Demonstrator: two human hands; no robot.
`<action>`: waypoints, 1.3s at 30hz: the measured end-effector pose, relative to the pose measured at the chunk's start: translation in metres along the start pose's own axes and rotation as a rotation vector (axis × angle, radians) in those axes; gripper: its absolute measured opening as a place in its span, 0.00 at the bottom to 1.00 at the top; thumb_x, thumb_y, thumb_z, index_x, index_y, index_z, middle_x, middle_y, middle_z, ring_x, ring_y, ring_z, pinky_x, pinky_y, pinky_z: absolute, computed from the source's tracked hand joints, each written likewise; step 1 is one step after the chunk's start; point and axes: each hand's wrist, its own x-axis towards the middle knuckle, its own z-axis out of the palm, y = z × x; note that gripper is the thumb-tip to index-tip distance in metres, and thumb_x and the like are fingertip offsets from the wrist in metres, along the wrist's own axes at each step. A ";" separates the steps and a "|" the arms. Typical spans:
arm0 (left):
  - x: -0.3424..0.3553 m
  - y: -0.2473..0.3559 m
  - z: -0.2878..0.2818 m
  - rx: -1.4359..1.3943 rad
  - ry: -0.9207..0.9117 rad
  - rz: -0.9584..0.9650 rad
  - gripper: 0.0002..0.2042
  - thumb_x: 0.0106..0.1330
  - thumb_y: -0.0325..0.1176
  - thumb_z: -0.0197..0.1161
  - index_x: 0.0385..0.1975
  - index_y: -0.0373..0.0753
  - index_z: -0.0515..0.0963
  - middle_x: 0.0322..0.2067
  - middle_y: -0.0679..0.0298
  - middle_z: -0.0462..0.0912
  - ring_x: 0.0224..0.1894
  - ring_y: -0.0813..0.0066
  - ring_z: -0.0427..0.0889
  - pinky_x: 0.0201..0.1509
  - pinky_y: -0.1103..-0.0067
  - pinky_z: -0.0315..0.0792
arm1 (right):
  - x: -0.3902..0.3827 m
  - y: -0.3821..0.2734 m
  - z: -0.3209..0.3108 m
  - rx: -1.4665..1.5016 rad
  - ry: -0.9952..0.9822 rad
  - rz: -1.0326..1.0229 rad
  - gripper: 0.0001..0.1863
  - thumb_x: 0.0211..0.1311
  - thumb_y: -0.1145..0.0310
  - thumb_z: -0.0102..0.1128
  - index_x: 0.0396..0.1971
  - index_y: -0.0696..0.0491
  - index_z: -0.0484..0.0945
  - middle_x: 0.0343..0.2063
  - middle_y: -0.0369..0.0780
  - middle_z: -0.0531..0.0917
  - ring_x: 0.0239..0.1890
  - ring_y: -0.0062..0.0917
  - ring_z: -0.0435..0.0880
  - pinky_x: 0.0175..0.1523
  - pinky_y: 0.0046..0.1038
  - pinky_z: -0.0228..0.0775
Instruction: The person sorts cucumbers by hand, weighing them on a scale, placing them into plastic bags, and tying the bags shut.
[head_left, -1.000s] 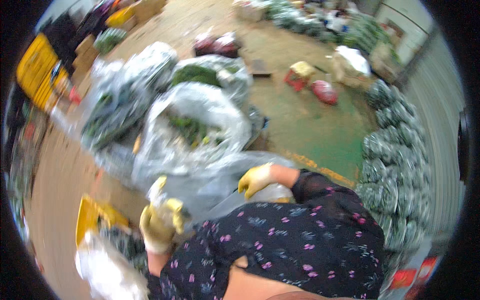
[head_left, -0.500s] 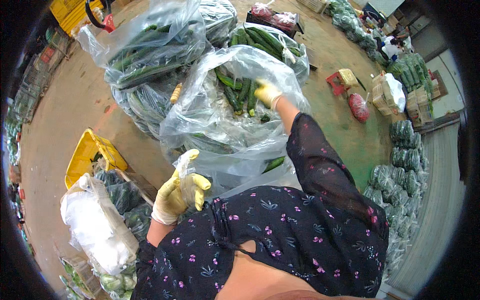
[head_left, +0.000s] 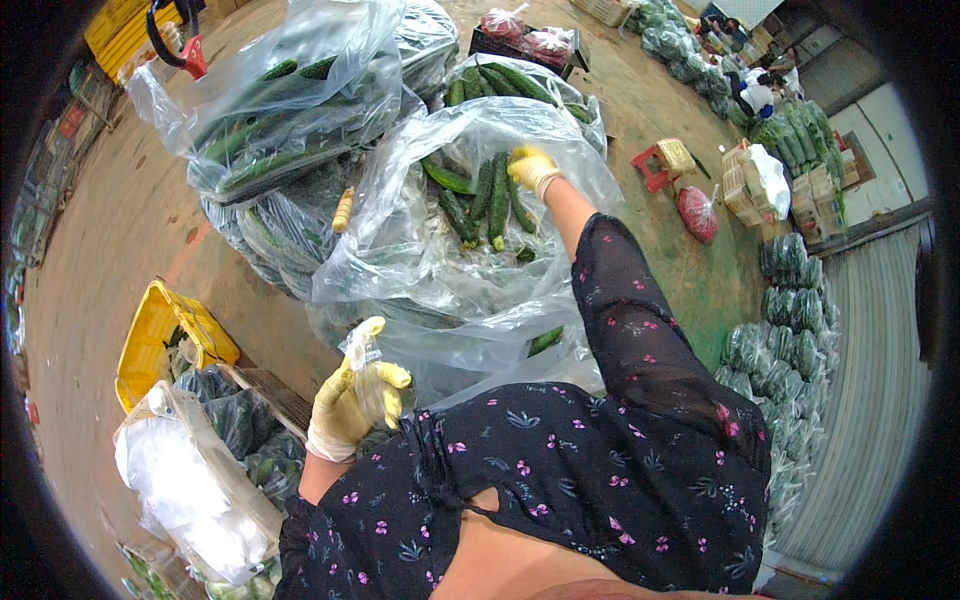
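Observation:
A large clear plastic bag lies wide open before me, with several dark green cucumbers loose inside it. My right hand, in a pale yellow glove, reaches into its far right part. Its fingers curl round the upper end of a cucumber, though the fingertips are partly hidden. Close to my body on the left, my gloved left hand is raised, with crumpled clear plastic gripped between thumb and fingers. One more cucumber shows through the plastic at the near right.
Full cucumber bags are piled behind and left of the open one. A tan ridged object rests on the plastic. At left stand a yellow crate and a basket with white bags. Bagged greens line the right wall.
The view has shifted slightly. My right hand has come down onto a cucumber, now more visible below it. My left hand keeps its grip on the plastic.

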 end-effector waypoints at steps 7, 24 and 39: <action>-0.006 -0.001 -0.025 -0.022 0.011 0.030 0.42 0.60 0.49 0.62 0.69 0.44 0.45 0.39 0.44 0.80 0.27 0.58 0.82 0.25 0.72 0.78 | -0.038 0.008 0.064 -0.171 -0.062 0.213 0.37 0.42 0.53 0.71 0.53 0.56 0.74 0.50 0.47 0.80 0.55 0.37 0.77 0.59 0.31 0.67; 0.001 0.006 -0.037 -0.086 -0.031 0.037 0.40 0.64 0.48 0.60 0.69 0.43 0.45 0.41 0.43 0.79 0.29 0.56 0.83 0.27 0.71 0.79 | -0.022 -0.040 0.060 -0.005 0.143 0.204 0.38 0.39 0.59 0.73 0.55 0.57 0.71 0.51 0.48 0.79 0.55 0.38 0.77 0.58 0.32 0.68; 0.000 0.007 -0.024 -0.015 -0.079 -0.039 0.40 0.63 0.50 0.60 0.69 0.44 0.46 0.42 0.45 0.80 0.29 0.58 0.82 0.28 0.72 0.77 | -0.019 -0.013 -0.002 0.279 0.128 0.048 0.32 0.33 0.63 0.79 0.43 0.58 0.78 0.36 0.42 0.84 0.37 0.31 0.82 0.44 0.31 0.72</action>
